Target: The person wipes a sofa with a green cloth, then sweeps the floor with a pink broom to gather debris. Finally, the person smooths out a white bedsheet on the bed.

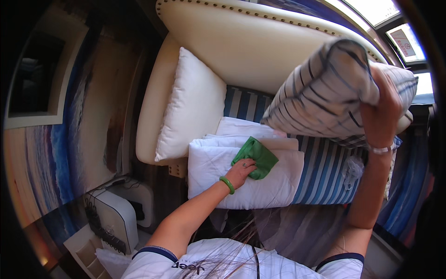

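Note:
With my right hand [382, 109] I grip a checked cushion [320, 88] and hold it up over the right side of the sofa; its fabric bunches under my fingers. My left hand [241, 173] is closed on a green cloth [259, 157], which lies on a folded white quilt [223, 195]. The quilt rests on the blue-and-white striped seat [320, 172]. A white pillow [193, 107] leans against the sofa's left arm, beyond my left hand.
The cream sofa back [232, 37] with studs rises behind the seat. A crumpled clear plastic bag [354, 169] lies on the right of the seat. At lower left stands a white cabinet [116, 214] with dark cords; a window [376, 11] is at upper right.

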Demonstrator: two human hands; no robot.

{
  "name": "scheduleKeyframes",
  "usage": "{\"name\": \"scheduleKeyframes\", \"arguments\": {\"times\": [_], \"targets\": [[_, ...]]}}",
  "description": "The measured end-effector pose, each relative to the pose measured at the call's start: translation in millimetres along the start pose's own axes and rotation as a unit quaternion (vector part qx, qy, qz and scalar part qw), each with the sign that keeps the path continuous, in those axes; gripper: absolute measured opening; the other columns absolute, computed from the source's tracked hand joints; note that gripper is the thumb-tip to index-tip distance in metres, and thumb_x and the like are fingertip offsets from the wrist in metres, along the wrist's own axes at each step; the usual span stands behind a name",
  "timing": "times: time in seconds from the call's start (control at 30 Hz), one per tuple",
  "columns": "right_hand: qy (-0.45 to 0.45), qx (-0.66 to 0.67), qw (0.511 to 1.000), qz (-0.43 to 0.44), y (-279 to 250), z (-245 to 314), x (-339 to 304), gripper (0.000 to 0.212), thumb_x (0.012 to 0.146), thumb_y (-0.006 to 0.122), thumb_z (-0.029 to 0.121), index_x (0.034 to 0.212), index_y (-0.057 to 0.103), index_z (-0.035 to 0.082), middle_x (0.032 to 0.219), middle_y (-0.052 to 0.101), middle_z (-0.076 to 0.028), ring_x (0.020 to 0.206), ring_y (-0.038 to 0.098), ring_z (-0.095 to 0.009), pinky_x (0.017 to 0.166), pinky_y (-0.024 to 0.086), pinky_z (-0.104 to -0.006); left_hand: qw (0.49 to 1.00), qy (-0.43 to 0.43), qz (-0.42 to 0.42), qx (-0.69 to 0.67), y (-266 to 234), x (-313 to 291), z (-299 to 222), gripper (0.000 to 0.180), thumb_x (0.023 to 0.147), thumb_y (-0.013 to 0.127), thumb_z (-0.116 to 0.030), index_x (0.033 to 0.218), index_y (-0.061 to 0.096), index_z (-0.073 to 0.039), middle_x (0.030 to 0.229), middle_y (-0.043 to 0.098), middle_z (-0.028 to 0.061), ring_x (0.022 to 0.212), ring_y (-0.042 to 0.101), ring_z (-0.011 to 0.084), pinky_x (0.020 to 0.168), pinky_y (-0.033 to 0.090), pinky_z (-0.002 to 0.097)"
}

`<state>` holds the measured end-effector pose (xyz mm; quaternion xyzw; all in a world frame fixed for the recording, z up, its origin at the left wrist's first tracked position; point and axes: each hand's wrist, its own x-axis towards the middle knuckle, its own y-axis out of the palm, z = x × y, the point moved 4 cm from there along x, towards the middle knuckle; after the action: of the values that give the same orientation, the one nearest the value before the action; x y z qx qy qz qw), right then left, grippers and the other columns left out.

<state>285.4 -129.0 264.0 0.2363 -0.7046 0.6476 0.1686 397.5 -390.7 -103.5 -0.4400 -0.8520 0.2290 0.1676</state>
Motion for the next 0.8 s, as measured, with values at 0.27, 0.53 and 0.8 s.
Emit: {"name": "scheduleKeyframes", "arguments": {"times": [0.27,0.53,0.8], "targets": [[-0.003,0.114,0.968,0.222,242,94,31,0.022,0.066,0.06,-0.003,0.085,0.056,0.006,0.081,0.062,-0.015,0.09,0.058,-0.034,0.08,0.046,-0.043,0.999,-0.007,0.039,-0.003,-2,-3,-1,0.035,0.074,0.048,0.007,0.106,0.058,-0.002,0.121,0.054,0.0151,0.117,0.048,0.032,0.098,0.04,0.0408],[0.085,0.116,0.987,0.073,249,103,54,0.022,0.067,0.06,0.002,0.088,0.052,0.007,0.085,0.06,-0.016,0.089,0.056,-0.036,0.075,0.046,-0.0428,0.999,-0.011,0.033,-0.002,-5,-33,14,0.035,0.077,0.046,0.002,0.109,0.057,-0.004,0.126,0.052,0.0144,0.121,0.045,0.032,0.103,0.034,0.0455],[0.121,0.133,0.979,0.093,257,57,-24,0.049,0.066,0.07,0.006,0.11,0.049,0.007,0.127,0.048,-0.015,0.115,0.045,-0.033,0.098,0.037,-0.0421,0.999,0.008,0.04,-0.016,-35,-28,-3,0.033,0.074,0.048,0.003,0.106,0.057,-0.004,0.116,0.056,0.0135,0.114,0.05,0.0327,0.101,0.036,0.0455]]}}
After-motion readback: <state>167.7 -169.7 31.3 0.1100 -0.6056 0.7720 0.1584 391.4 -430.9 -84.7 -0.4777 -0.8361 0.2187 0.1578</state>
